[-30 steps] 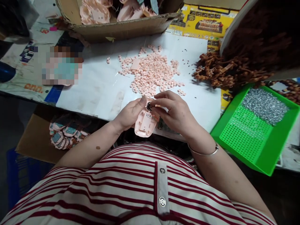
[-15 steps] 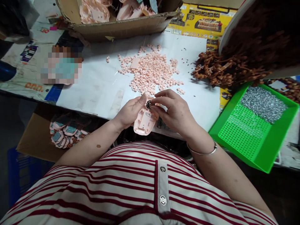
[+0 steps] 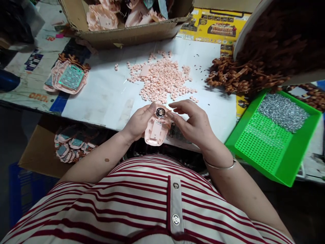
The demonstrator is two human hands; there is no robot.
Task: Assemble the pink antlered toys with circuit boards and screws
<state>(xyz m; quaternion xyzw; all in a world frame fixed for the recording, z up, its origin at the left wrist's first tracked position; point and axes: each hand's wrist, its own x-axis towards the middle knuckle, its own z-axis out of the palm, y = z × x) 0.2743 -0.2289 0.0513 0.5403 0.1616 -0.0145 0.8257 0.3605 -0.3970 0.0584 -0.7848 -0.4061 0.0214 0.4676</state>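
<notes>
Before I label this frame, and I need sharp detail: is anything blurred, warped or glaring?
Head view: the left hand, right hand and shell are sharp; the lens bends the table edge and tray; the screws glint; the corners fall dark.

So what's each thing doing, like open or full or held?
pink shell: held in the left hand
round speaker: sitting in the shell's top end
right hand: open, fingertips beside the speaker
cardboard box: open, pink parts inside
green tray: part filled, silver bits at far end
pink rings: loose pile on white sheet
</notes>
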